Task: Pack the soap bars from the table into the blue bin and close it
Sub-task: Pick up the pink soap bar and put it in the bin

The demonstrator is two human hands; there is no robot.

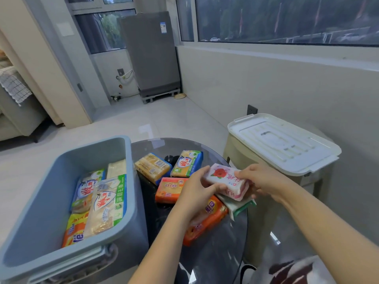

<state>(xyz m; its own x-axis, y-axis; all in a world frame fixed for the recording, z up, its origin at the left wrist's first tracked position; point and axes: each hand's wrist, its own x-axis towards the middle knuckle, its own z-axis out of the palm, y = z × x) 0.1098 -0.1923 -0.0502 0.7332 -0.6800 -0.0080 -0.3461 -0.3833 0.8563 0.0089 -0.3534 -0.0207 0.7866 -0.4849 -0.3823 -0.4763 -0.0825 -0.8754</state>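
Observation:
The blue bin (51, 177) stands open at the left and holds several wrapped soap packs (104, 203). On the round glass table (207, 263) lie more soaps: a yellow pack (152, 167), a blue-and-yellow pack (187, 163), an orange bar (170, 189), a larger orange pack (207, 220) and a white-green pack (235, 206). My left hand (196, 191) and my right hand (260, 181) both grip a white-pink soap with a red rose (225, 179), held just above the table's right side.
The bin's white lid (285, 140) lies on a beige stool at the right, beside the table. A grey appliance (151, 54) stands far back by the window. Bare tiled floor stretches beyond the table.

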